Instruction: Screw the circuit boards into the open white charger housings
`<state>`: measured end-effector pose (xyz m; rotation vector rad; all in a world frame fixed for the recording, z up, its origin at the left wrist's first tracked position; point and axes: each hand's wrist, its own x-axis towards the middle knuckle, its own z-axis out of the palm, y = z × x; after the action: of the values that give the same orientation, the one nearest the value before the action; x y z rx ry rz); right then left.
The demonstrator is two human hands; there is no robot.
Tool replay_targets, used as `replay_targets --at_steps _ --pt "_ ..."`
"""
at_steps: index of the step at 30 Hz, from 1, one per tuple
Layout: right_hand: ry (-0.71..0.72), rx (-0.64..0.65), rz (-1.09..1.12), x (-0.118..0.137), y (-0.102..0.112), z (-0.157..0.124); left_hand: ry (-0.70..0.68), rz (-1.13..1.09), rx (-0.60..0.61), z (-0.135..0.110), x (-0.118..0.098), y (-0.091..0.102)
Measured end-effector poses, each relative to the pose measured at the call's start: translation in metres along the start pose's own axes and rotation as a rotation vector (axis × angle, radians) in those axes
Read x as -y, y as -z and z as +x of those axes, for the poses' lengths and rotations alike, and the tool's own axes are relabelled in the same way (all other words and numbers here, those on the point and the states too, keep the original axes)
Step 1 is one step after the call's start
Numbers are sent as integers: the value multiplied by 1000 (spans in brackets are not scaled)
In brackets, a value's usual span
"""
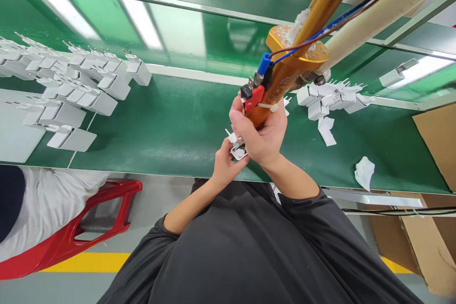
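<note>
My right hand [261, 135] is wrapped round the lower end of a gold hanging power tool [285, 73] that slants up to the top right, with a red switch and blue and red wires on it. My left hand [224, 164] pinches a small white charger plug [238, 149] just below the tool's tip, over the near edge of the green conveyor belt [171, 123]. The tool's tip is hidden behind my right hand.
Several white charger plugs [76, 90] lie in rows at the belt's left, partly on a white sheet. A heap of white plugs [329, 97] sits to the right of the tool, with a crumpled white scrap [364, 172] nearer. Cardboard [438, 137] stands right; a red stool [85, 228] and another person's clothing sit lower left.
</note>
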<state>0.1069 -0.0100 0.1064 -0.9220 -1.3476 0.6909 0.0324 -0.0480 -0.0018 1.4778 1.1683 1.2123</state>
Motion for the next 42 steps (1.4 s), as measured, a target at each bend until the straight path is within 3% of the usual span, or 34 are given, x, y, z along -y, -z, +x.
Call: replay_targets --at_steps 9,15,20,25,32,36,38,42 --pt "-20 10 77 -1 3 0 -49 -51 -45 -3 6 -7" --pt "45 -4 102 1 5 3 -4 -75 -10 0 4 -10" --pt "20 31 139 -8 21 2 78 65 69 9 2 7" --pt "9 -61 133 -19 62 -2 159 166 121 15 -6 36" --pt "-14 -286 -265 -37 133 -5 186 56 236 13 -23 51" --pt "-29 -287 -529 -41 166 -5 222 -18 275 15 -27 49" --pt "-2 -321 -597 -39 173 -10 238 -32 284 16 -28 48" --pt "188 -627 -958 -38 161 -31 229 5 301 17 -31 48"
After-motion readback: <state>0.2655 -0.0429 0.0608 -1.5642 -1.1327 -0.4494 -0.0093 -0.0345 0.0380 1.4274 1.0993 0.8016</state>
